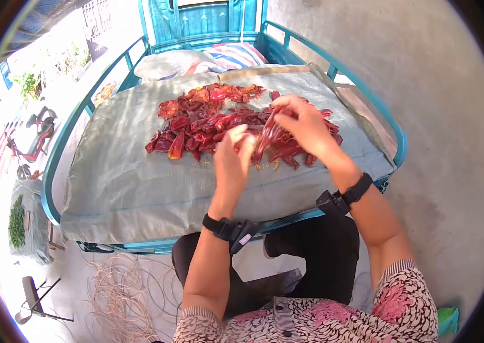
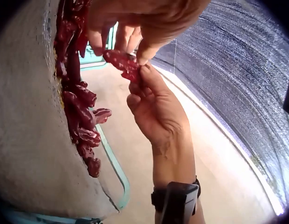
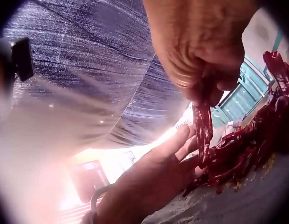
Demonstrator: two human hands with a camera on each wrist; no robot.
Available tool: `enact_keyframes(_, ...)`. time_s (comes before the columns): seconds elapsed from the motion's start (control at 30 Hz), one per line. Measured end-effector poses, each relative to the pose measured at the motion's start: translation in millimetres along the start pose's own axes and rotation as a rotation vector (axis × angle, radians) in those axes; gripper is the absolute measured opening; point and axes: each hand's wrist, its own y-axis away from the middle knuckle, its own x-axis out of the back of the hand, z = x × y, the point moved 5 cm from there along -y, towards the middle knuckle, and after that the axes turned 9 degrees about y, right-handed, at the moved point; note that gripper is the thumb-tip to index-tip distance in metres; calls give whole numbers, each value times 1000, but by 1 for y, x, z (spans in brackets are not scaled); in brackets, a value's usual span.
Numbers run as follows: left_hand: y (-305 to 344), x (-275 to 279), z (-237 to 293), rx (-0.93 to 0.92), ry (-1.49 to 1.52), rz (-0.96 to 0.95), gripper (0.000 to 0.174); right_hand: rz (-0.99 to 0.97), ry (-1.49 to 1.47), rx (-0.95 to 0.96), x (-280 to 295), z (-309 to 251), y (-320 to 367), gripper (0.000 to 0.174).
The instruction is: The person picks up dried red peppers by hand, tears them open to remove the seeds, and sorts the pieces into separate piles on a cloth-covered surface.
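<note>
Dried red chili peppers lie heaped on a grey woven sheet. Over the heap's near edge, my right hand pinches one long, wrinkled dried chili pepper by its upper end, and the pepper hangs down from the fingertips. Just to its left, my left hand is raised with thumb and fingers apart, close beside the pepper's lower end. The left wrist view has the same pepper between the two hands, its far end right by the left fingertips.
Teal rails frame the cart bed under the sheet. Stuffed sacks lie at its far end. Small yellow seeds dot the sheet by the heap. Below on the floor are a loose coil of thin strands and a small stool.
</note>
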Motion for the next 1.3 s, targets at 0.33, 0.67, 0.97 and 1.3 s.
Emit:
enact_keyframes(0.33, -14, 10, 15, -283, -863, -13, 33, 516, 242, 45, 7, 50, 15, 27)
enact_keyframes(0.67, -39, -5, 4, -246, -1120, -115, 17, 701, 63, 218, -10, 41, 40, 22)
enact_keyframes(0.97, -34, -40, 36, -88, -601, -251, 20, 375, -556, 5, -44, 49, 17, 22)
enact_keyframes(1.3, -63, -35, -27, -83, -1071, -453, 36, 752, 102, -188, 3, 69, 21, 54)
